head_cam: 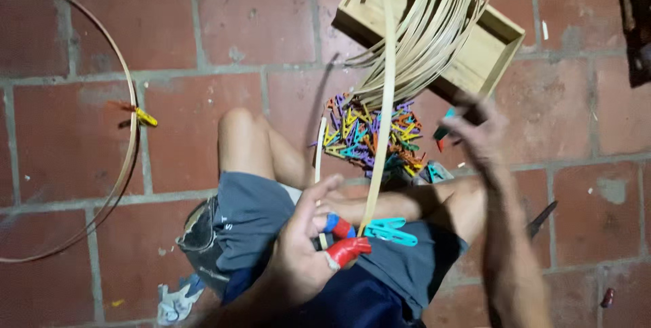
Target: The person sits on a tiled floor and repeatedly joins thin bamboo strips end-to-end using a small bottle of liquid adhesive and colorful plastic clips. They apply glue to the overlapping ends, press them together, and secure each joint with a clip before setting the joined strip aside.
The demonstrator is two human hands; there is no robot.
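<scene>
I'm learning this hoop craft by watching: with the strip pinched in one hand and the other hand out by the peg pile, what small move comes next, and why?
Probably bring the right hand back with a peg and clip it on the bamboo strip just above the left hand. The left hand pinches the strip, where a red peg and a blue peg already sit, while the right hand is blurred over the heap of coloured pegs.
</scene>
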